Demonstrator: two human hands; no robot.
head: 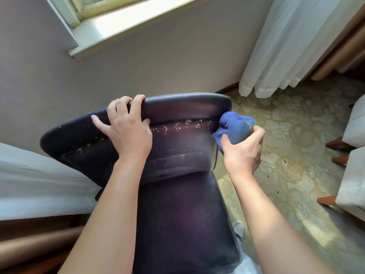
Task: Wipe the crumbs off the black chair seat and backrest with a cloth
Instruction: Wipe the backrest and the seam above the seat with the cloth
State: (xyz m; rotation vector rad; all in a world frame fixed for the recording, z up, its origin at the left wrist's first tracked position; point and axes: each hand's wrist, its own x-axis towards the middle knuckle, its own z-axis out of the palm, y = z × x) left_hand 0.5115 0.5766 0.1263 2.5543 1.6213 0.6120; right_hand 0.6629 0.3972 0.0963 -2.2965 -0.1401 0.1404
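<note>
Below the window, I'm facing the chair [177, 194]; my left hand [126, 127] is gripping its backrest [187, 107], crumbs [177, 126] lining the seam. My right hand [242, 150] is bunching the cloth [235, 125], soft and light, at the backrest's right edge.

A window sill [110, 26] crosses the wall [158, 72] at the top. A white curtain [286, 46] hangs at the top right, down to the patterned carpet [296, 135]. Pale furniture on wooden legs [335, 144] stands along the carpet's right edge. Another white curtain [29, 184] hangs at left.
</note>
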